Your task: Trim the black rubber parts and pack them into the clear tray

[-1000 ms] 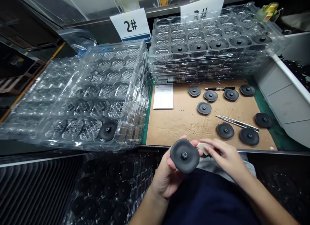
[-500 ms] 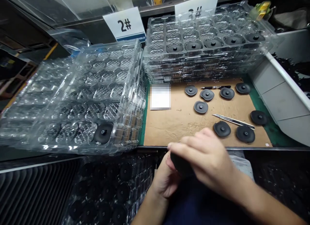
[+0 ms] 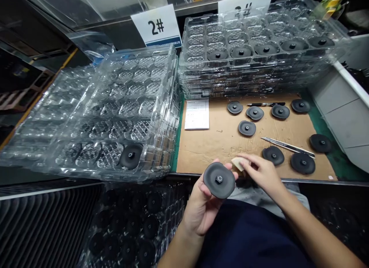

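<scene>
1. Head view, left hand [image 3: 200, 208]: palm up, fingers spread behind a black rubber disc [image 3: 219, 180] with a central nut, holding it just off the near edge of the bench.
2. Head view, right hand [image 3: 261, 173]: at the disc's 2 o'clock, thumb and fingers pressed together, pinching a small beige block [image 3: 238, 164] just beside the disc's rim.
3. Head view, bench: a cardboard sheet [image 3: 219, 152] lies at 12 o'clock, with more black discs [image 3: 247, 128] and a utility knife [image 3: 288, 147] on it at 1 o'clock – a pen [image 3: 265, 104] beyond them. Clear plastic trays [image 3: 170, 106] stand stacked at 11 o'clock, beside a "2#" sign [image 3: 157, 25].
</scene>
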The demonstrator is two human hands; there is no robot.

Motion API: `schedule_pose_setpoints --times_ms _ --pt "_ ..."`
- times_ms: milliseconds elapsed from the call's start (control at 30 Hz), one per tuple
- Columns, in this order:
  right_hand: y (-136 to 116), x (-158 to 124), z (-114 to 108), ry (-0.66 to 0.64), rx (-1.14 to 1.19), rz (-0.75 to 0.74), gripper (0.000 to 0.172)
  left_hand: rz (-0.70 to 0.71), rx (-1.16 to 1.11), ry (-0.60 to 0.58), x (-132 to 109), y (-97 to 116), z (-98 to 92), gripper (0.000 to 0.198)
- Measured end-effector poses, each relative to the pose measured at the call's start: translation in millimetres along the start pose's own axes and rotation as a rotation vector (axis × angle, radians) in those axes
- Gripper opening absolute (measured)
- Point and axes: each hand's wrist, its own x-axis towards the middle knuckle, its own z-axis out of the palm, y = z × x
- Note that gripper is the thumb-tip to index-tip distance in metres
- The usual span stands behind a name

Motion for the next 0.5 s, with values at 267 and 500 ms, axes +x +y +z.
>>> schedule_pose_setpoints --times_ms 267,500 --pt "-111.4 -12.0 -20.3 -0.020 0.082 -0.549 0.026 0.065 0.126 0.078 4.7 0.6 3.9 0.068" --pt "-108.2 -7.1 -18.5 0.027 0.044 -0.552 0.025 0.143 0.202 0.091 5.6 1.2 20.3 0.057"
